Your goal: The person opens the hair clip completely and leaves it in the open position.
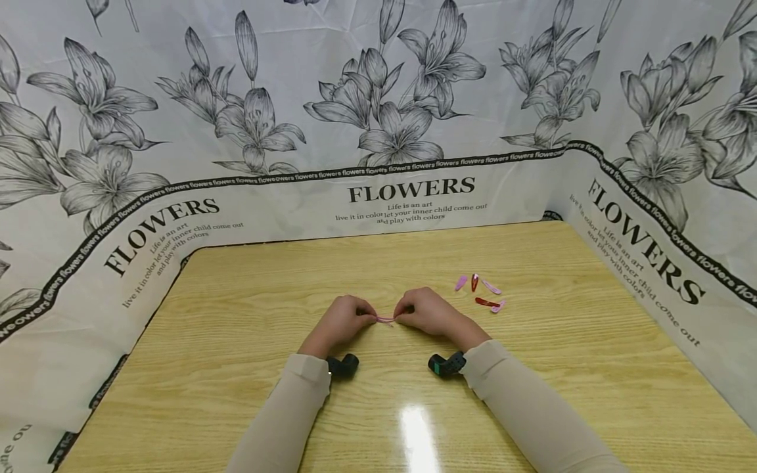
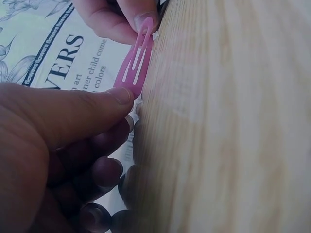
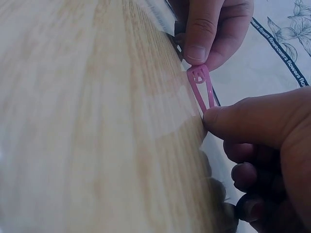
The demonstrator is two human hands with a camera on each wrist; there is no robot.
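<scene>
A pink snap hair clip (image 2: 138, 89) with long slots is stretched between both hands, close over the wooden table. My left hand (image 1: 344, 322) pinches its wide end between thumb and finger. At the narrow tip, my right hand (image 1: 432, 310) pinches the same clip. In the right wrist view the clip (image 3: 196, 91) has its centre tongue bent away from the frame, with the right thumb covering the tip. The other fingers of each hand are curled beneath, near the tabletop.
Right of the hands lie several more clips: a pink one (image 1: 460, 283), a red one (image 1: 475, 283), another pink one (image 1: 491, 287), and a red clip (image 1: 486, 302) against a pink one (image 1: 500, 306). Flower-printed cloth (image 1: 284, 213) walls the wooden table (image 1: 266, 276) at back and sides.
</scene>
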